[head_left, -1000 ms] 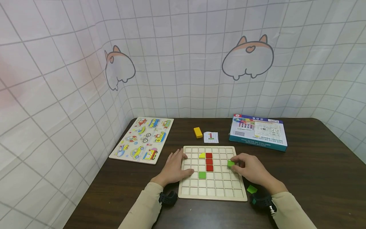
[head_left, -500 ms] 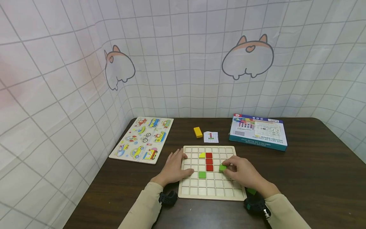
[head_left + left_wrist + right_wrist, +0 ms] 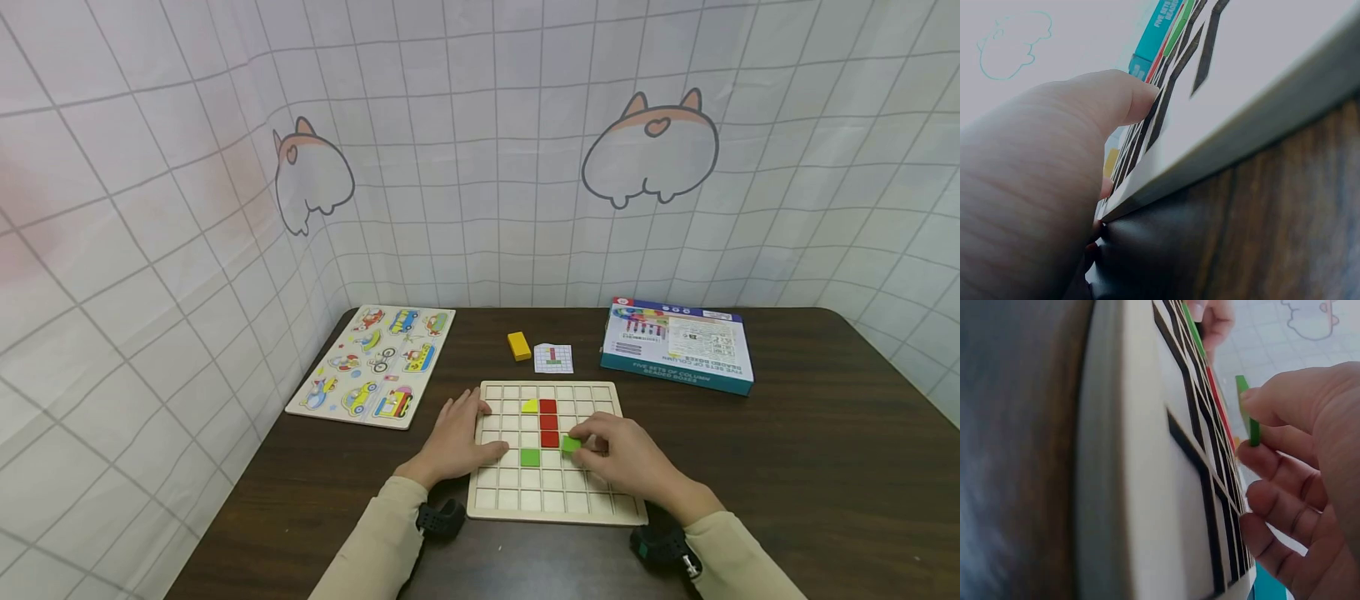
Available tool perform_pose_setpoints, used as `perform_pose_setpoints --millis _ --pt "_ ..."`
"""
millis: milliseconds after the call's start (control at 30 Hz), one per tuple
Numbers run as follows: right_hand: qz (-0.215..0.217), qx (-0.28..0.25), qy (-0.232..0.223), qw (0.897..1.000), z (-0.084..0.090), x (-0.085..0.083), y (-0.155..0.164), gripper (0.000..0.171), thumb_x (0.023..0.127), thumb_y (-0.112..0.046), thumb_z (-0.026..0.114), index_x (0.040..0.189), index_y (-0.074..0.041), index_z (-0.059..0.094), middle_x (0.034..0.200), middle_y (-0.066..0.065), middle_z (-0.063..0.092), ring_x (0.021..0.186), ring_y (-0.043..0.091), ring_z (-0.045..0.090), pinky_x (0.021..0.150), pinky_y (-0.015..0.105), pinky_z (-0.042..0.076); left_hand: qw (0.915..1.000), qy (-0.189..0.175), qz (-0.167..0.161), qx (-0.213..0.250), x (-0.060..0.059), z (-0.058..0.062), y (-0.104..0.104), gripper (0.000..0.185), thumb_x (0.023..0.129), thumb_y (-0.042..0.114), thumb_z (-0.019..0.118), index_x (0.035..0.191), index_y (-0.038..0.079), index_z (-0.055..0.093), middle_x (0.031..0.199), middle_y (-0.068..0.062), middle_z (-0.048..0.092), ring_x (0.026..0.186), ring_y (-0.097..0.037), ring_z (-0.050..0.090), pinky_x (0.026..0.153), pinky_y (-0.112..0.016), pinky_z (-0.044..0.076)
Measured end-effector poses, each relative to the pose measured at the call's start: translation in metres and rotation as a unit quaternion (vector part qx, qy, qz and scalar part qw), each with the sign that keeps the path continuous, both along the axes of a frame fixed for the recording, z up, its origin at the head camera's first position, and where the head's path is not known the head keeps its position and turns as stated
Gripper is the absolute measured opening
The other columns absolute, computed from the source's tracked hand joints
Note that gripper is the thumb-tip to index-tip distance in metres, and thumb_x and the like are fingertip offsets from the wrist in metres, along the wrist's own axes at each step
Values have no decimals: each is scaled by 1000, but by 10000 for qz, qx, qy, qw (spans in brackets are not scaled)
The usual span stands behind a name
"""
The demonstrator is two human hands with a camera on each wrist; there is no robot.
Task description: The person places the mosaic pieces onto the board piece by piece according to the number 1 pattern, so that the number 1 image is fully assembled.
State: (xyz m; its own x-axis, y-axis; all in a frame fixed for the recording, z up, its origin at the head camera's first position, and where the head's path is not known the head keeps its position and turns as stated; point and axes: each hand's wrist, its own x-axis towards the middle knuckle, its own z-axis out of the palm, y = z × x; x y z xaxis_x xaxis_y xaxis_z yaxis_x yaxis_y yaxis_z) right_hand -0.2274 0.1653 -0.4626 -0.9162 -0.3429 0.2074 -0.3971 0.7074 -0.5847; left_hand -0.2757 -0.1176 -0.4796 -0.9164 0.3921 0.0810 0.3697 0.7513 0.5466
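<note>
My right hand (image 3: 628, 454) pinches a green square tile (image 3: 571, 443) between thumb and index finger, over the wooden grid board (image 3: 555, 502). In the right wrist view the tile (image 3: 1254, 428) stands tilted, apart from the board's surface. Three red tiles (image 3: 549, 422) form a column on the board, just left of the held tile. A yellow tile with a rounded corner (image 3: 529, 407) lies beside the top red one, and another green tile (image 3: 529, 457) sits lower left. My left hand (image 3: 454, 437) rests spread along the board's left edge, its thumb (image 3: 1132, 97) on top.
Behind the board lie a yellow block (image 3: 519, 347) and a small paper card (image 3: 553, 358) with a red and green grid pattern. A vehicle picture puzzle (image 3: 371, 367) is at the left, a flat teal-sided box (image 3: 677, 346) at the back right. Wall cloth rises behind.
My right hand has moved left across the board with the green tile, close to the lowest red tile. A loose green tile at the right is now hidden behind that arm. My left hand stays put.
</note>
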Motion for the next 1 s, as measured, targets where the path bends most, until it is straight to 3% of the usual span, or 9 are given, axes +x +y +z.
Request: perform_pose_setpoints --millis 300,1000 --pt "180 -12 78 9998 1 4 -10 18 86 -23 75 105 -22 74 98 -15 64 78 7 52 67 22 47 10000 7 -1 -39 -1 0 1 59 83 48 67 124 9 50 157 -20 27 148 -33 19 120 -51 10" --pt "287 161 114 9994 -3 9 -19 22 86 -21 76 108 -19 74 98 -10 64 75 9 50 62 22 43 9998 50 69 -153 -3 -4 1 60 81 49 67 123 9 51 158 -17 26 148 -29 18 120 -49 9"
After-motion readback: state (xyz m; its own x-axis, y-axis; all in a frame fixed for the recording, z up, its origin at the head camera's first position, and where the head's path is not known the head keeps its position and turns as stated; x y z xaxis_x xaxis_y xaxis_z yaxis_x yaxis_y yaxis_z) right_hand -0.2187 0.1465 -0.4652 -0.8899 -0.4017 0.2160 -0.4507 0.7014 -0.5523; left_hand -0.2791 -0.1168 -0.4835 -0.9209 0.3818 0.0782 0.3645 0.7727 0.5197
